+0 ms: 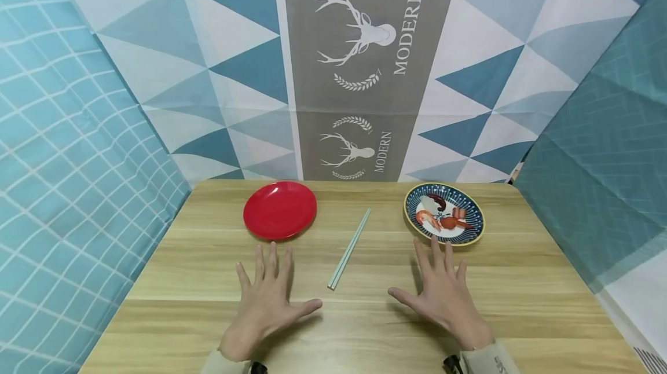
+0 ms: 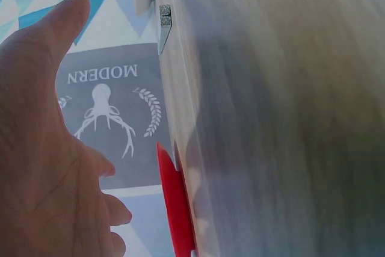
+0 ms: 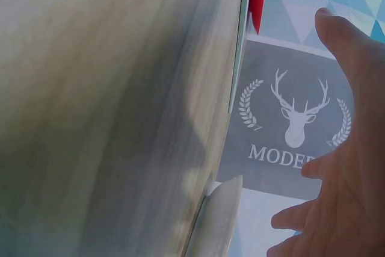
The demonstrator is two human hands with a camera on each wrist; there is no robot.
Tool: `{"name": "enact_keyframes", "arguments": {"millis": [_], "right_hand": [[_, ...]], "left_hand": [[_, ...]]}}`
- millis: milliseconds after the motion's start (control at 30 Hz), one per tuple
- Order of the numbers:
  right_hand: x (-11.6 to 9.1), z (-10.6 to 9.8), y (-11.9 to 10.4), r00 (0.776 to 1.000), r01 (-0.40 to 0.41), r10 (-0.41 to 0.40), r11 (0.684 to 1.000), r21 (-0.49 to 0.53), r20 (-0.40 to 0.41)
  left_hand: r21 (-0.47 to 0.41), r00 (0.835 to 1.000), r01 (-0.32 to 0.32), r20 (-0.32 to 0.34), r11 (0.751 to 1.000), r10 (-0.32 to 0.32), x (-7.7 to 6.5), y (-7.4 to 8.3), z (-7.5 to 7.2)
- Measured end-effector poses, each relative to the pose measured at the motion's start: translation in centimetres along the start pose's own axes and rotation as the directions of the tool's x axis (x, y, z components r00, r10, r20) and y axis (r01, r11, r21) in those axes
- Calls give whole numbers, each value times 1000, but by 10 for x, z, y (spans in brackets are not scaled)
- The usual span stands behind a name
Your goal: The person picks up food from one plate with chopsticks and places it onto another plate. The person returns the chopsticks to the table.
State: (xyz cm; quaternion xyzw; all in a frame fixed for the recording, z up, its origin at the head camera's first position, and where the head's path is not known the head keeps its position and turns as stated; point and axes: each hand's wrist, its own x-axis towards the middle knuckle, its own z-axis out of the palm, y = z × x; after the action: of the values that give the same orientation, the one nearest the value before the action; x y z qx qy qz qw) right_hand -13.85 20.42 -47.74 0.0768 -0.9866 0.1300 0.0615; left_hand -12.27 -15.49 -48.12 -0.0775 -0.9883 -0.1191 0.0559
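Chopsticks [image 1: 347, 250] lie between left hand [image 1: 268, 301] and right hand [image 1: 443, 296], apparently untouched.

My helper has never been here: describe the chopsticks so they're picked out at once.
On the wooden table, look between the red plate and the blue-patterned plate. There lie the pale green chopsticks, side by side at a slant. Unlike the plates, they are thin and straight.
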Motion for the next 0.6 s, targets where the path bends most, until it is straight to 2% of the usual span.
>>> {"name": "enact_keyframes", "arguments": {"millis": [233,433,600], "right_hand": [[7,-4,-1,991,131,-131,991,20,21],[18,-8,-6,967,251,-252,968,31,38],[28,-9,-12,951,291,-294,956,44,98]], "left_hand": [[-7,1000,21,24,1000,-21,-7,-12,-7],[5,997,55,46,998,-56,-15,-24,-16],[9,996,74,40,997,-74,-26,-35,-23]]}}
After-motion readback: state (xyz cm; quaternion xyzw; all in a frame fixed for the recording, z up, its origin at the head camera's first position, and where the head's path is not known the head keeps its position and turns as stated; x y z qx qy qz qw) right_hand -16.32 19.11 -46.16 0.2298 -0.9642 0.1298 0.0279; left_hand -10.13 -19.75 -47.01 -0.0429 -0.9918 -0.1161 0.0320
